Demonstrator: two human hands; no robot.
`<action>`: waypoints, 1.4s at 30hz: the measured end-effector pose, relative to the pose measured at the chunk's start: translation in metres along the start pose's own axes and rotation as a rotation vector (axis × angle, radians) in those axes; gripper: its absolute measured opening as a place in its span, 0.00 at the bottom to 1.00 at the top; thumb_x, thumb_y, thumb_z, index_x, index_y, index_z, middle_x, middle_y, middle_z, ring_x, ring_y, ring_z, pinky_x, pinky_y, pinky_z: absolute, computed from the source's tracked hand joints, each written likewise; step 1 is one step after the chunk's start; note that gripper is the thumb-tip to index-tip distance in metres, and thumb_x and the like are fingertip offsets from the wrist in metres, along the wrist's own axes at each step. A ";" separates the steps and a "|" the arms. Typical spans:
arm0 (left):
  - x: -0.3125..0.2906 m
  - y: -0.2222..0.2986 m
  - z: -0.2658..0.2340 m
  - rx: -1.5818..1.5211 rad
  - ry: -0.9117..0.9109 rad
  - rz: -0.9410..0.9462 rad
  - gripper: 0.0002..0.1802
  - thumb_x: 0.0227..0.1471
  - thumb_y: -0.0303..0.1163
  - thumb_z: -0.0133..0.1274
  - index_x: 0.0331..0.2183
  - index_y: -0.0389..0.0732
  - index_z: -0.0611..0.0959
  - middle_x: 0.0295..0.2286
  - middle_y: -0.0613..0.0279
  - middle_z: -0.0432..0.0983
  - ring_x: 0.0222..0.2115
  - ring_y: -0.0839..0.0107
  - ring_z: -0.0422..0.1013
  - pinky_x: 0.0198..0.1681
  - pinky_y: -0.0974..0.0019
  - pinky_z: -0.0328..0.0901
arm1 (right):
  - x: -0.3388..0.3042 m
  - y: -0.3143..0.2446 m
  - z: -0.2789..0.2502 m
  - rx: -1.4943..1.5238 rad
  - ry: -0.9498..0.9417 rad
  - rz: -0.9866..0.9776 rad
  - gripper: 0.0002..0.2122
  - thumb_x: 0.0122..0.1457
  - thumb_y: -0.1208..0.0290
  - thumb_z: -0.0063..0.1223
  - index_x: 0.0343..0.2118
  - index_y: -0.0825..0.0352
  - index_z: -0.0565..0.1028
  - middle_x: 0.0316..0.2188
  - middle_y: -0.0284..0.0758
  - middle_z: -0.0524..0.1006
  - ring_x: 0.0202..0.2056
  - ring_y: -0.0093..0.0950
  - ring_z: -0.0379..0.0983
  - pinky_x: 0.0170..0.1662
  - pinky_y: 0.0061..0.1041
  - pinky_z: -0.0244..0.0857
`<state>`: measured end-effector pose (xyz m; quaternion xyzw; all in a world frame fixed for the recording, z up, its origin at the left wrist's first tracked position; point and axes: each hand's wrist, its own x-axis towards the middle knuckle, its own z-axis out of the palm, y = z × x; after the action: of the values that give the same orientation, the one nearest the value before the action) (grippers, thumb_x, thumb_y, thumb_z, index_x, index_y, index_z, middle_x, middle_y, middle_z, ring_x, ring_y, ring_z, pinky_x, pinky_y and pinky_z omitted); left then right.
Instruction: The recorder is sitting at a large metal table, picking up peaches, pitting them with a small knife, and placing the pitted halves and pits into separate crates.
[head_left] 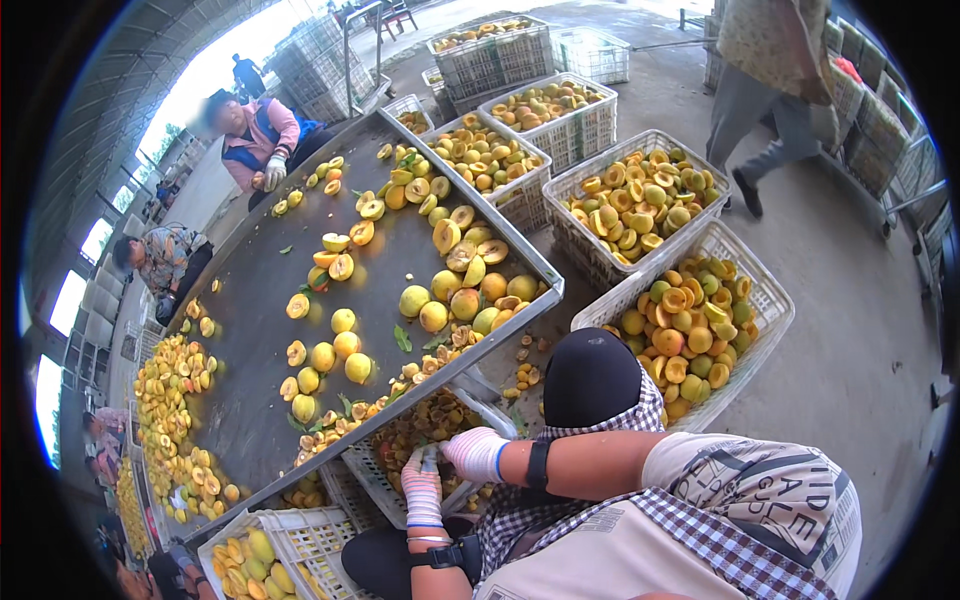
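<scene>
My left hand [421, 487], in a white glove with coloured stripes, is closed with its fingertips bent inward. My right hand [475, 453], gloved alike, meets it with the fingers pressed together. A small greyish piece shows between the fingertips; its kind and anything else held there are too small to tell. Both hands are over a white plastic crate [388, 497] with fruit scraps in it, under the edge of a dark metal sorting table [262, 330]. Halved yellow peach-like fruits [463, 252] and whole ones [358, 367] lie on the table above the hands.
A crate of halved fruit [783, 310] stands beside my right knee [592, 378], more full crates [597, 130] behind it. Another fruit crate [300, 545] is at lower left. Co-workers [262, 140] sit across the table. A person [765, 100] walks at upper right.
</scene>
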<state>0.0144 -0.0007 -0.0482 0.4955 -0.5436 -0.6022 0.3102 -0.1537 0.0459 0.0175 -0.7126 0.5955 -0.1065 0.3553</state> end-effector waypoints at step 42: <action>0.007 -0.035 0.018 0.457 0.086 0.216 0.15 0.52 0.41 0.52 0.36 0.39 0.79 0.28 0.51 0.76 0.28 0.58 0.71 0.35 0.59 0.65 | 0.012 0.011 0.009 -0.150 -0.104 0.221 0.11 0.49 0.68 0.51 0.34 0.66 0.77 0.31 0.43 0.78 0.35 0.41 0.76 0.37 0.37 0.69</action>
<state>0.0014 0.0070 -0.0846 0.5170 -0.7018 -0.4055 0.2753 -0.1540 0.0378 0.0004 -0.6717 0.6574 0.0152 0.3411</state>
